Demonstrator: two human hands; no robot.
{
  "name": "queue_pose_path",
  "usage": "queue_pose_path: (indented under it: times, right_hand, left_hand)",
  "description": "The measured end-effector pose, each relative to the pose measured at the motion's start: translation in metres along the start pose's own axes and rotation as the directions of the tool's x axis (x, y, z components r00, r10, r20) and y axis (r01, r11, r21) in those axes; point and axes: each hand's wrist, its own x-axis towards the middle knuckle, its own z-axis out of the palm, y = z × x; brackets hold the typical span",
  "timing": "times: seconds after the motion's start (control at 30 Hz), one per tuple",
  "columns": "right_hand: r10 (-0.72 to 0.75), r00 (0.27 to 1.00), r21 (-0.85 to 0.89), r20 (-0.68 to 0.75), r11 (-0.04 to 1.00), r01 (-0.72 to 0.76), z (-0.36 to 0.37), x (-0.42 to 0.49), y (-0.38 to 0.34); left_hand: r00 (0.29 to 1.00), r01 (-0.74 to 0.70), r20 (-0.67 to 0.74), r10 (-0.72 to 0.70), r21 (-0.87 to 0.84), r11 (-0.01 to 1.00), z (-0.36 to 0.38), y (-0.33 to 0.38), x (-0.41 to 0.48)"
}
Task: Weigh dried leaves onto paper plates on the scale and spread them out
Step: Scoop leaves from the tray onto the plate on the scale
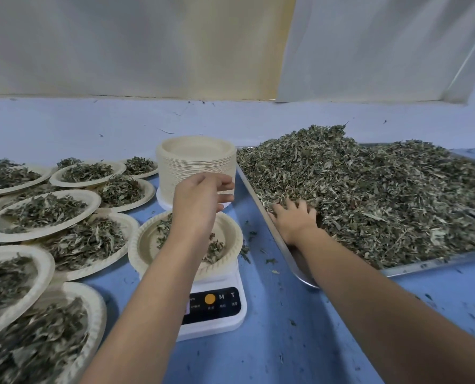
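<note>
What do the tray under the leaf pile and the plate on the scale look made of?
Tray: likely stainless steel or aluminium; grey, dully reflective rim. Plate: probably moulded paper pulp; matte cream, crimped rim.

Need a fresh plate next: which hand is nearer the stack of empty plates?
Left. The left hand hovers just before the plate stack; the right hand lies farther right, in the leaf pile.

Scale (217, 306) left of leaf tray (424, 266)

Blue table (272, 342); cream plates (196, 151); grey-green leaves (383, 195); white scale (217, 328), black panel, orange button (210, 299).
</note>
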Motion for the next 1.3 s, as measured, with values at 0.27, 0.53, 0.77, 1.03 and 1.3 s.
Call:
queue_pose_path:
  times: [0.27,0.53,0.77,1.03,1.3]
  right_hand:
    - [-0.09,0.994,0.012,-0.054,0.996,0.091,-0.002,-0.004,-0.009]
    - [0.098,0.957,0.447,-0.273,0.894,0.036,-0.01,0.002,-0.004]
    - [0.206,0.976,0.997,-0.069,0.043,0.061,-0.072,-0.023,-0.028]
    - [-0.04,0.947,0.931,-0.319,0.175,0.321,-0.088,-0.061,-0.127]
    - [-0.222,0.824,0.724,-0.522,0.396,0.565,-0.064,-0.072,-0.162]
  left_hand:
    - [1.0,0.003,0.002,-0.003,0.01,1.0,0.0,-0.002,-0.001]
    - [1.0,0.013,-0.003,-0.013,-0.004,1.0,-0.005,-0.003,0.001]
    - [0.979,0.175,-0.048,-0.197,-0.29,0.941,-0.014,0.002,0.001]
    - [0.918,0.395,0.18,-0.353,-0.493,0.775,-0.036,0.016,-0.004]
    - [0.907,0.404,0.224,-0.358,-0.704,0.584,-0.047,0.022,0.003]
